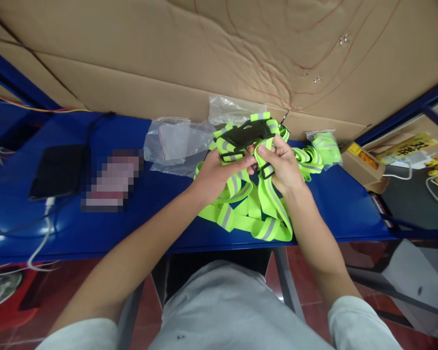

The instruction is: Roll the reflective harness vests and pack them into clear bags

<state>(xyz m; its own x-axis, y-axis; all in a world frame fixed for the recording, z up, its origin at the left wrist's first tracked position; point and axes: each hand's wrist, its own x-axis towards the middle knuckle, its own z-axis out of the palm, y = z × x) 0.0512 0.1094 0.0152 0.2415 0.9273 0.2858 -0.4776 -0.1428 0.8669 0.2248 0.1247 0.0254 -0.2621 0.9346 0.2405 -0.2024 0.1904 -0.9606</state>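
Note:
Both my hands hold a neon-yellow reflective strap vest (248, 211) with grey stripes, lifted a little above the blue table (138, 228). My left hand (219, 172) grips a strap beside a black buckle (230, 156). My right hand (282, 163) pinches another strap at a second black buckle (266, 170). A flat black plate (246, 133) of the vest sticks up just above my fingers. The loose straps hang down and lie on the table near its front edge.
Clear plastic bags (175, 143) lie behind my left hand. A bagged vest (326, 146) sits at the right, beside a small cardboard box (363, 167). A black phone (56, 170) with a cable lies at the left. A cardboard wall (204, 53) backs the table.

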